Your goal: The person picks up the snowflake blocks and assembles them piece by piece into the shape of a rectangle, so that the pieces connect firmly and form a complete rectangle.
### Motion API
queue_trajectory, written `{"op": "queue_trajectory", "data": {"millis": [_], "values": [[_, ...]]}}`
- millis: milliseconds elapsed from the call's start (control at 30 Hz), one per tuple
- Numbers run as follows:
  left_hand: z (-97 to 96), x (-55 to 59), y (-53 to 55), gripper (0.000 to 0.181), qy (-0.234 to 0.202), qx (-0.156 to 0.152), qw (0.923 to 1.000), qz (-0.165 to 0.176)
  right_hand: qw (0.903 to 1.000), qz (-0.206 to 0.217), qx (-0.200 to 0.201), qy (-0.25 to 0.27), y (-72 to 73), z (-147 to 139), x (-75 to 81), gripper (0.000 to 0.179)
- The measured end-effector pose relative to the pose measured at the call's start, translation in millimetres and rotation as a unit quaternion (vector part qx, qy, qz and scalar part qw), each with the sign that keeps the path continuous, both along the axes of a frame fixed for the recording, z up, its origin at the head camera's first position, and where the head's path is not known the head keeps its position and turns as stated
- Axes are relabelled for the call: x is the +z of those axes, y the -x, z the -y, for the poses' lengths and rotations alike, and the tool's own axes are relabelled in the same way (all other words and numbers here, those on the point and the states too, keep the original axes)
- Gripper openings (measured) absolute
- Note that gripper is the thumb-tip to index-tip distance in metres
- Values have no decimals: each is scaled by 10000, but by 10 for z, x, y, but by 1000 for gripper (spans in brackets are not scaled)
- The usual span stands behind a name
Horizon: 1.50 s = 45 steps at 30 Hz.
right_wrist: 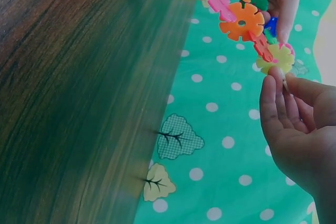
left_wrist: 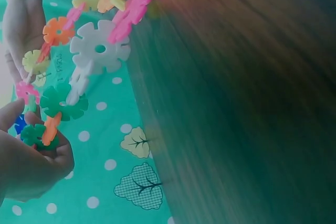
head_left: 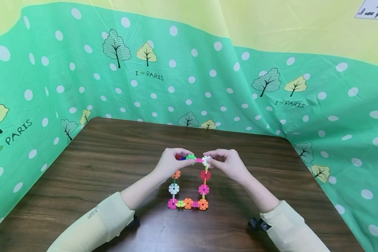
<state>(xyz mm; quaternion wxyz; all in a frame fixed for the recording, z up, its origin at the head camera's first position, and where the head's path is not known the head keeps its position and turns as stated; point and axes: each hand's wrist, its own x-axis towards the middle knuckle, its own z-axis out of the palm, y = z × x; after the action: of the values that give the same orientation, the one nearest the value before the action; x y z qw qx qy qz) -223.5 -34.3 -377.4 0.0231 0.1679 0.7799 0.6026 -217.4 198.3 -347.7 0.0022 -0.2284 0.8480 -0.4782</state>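
Note:
A square ring of linked plastic snowflake discs (head_left: 203, 191), in pink, orange, red, white, yellow and green, hangs between both hands. At its top left my left hand (head_left: 168, 165) pinches a green disc (head_left: 190, 157) between thumb and fingers. My right hand (head_left: 232, 164) pinches the white disc (head_left: 205, 162) at the top right corner. A small pink disc (head_left: 199, 160) links these two. Red and blue pieces show behind the left fingers. In the right wrist view, a yellow disc (right_wrist: 283, 61) stands just above my right fingertips. The left fingers partly hide the upper left corner.
A dark wooden table (head_left: 113, 147) lies under the arms. Green polka-dot cloth (head_left: 189, 94) with printed trees hangs behind the table and along its sides. Black wrist devices (head_left: 259, 224) sit by the cream sleeves.

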Motion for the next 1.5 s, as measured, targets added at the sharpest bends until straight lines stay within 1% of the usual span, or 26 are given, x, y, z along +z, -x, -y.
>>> {"op": "queue_trajectory", "data": {"millis": [100, 133, 233, 333, 367, 533, 600, 700, 867, 967, 1067, 1133, 1200, 1267, 1333, 1433, 1500], "values": [[-12, -3, 0, 27, -114, 120, 9998, 122, 10000, -28, -12, 44, -7, 21, 7, 22], [-18, 42, -30, 26, -138, 170, 9996, 181, 10000, -20, -26, 42, -28, 41, 39, 21], [-26, 40, -31, 23, -186, 247, 9992, 272, 10000, -41, -13, 61, -20, 49, 24, 20], [-32, 24, -28, 21, -105, 344, 9988, 320, 10000, -88, -16, 19, -11, 57, 6, 18], [-31, -27, 1, 21, -87, 342, 9989, 309, 9999, -127, -6, 19, 12, 45, -32, 18], [-39, -51, -7, 24, 70, 359, 9992, 172, 9994, -289, -59, -184, -2, 72, -42, 18], [-37, -52, -9, 24, 99, 318, 9994, 91, 9993, -281, -78, -234, -12, 79, -42, 18], [-26, -52, 0, 25, 107, 221, 9997, 31, 9996, -187, -106, -168, -19, 77, -34, 17], [20, 1, 28, 32, -71, 46, 9999, -82, 9999, -77, -152, 2, -33, 42, 54, 19], [71, 42, 39, 40, -206, 82, 9997, -135, 9996, -86, -282, -10, -39, -5, 133, 20], [139, 58, 40, 45, -269, 171, 9994, -137, 9990, -123, -441, 3, -38, -74, 200, 21], [187, 50, 36, 48, -354, 137, 9992, -100, 9984, -131, -538, 149, -32, -129, 234, 23], [234, 35, 23, 49, -401, 106, 9991, -86, 9971, -100, -632, 406, -26, -184, 260, 24], [277, 15, 4, 49, -499, -5, 9987, -60, 9947, -39, -699, 757, -20, -233, 280, 25], [313, -1, -23, 49, -506, -51, 9987, -80, 9905, 30, -756, 1151, -17, -269, 295, 28], [347, -14, -64, 49, -528, -99, 9985, -75, 9816, 116, -820, 1718, -14, -307, 309, 30], [359, -17, -85, 50, -496, -67, 9987, -85, 9757, 154, -848, 2013, -14, -325, 309, 30]]}}
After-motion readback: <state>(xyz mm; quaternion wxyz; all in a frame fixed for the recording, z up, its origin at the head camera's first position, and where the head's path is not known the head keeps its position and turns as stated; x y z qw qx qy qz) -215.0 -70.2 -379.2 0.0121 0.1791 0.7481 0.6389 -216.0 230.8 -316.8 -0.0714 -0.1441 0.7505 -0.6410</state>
